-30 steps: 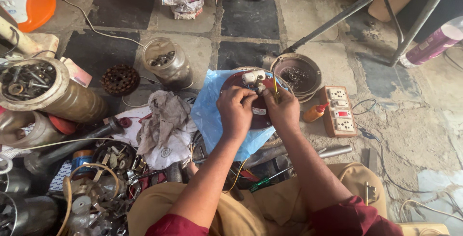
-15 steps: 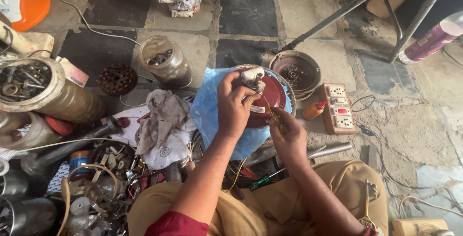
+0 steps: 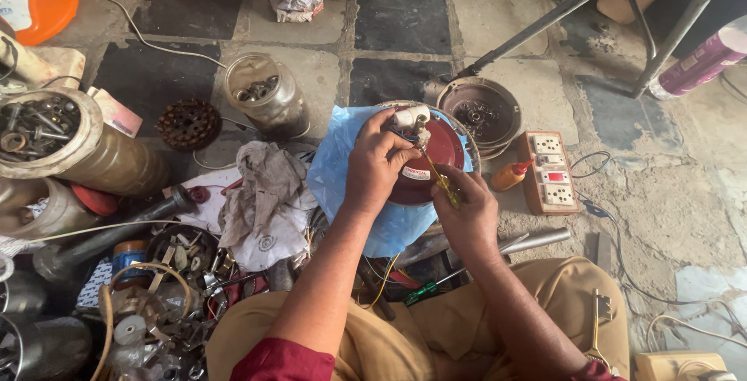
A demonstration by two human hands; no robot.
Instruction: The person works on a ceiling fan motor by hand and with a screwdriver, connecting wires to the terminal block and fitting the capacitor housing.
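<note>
Over red disc (image 3: 436, 151): left hand (image 3: 373, 167) fingers pinch white connector (image 3: 410, 116); right hand (image 3: 467, 210) grips screwdriver (image 3: 437, 179).

Bare floor (image 3: 389, 77) ahead open; jar (image 3: 264, 94), rag (image 3: 264, 194) crowd left; socket board (image 3: 548, 172) right.

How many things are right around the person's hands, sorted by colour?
Red: 1, round appliance base
White: 1, connector block touched by the left hand
Yellow: 1, screwdriver in the right hand
Blue: 1, plastic sheet
Orange: 1, small bottle
Total: 5
</note>
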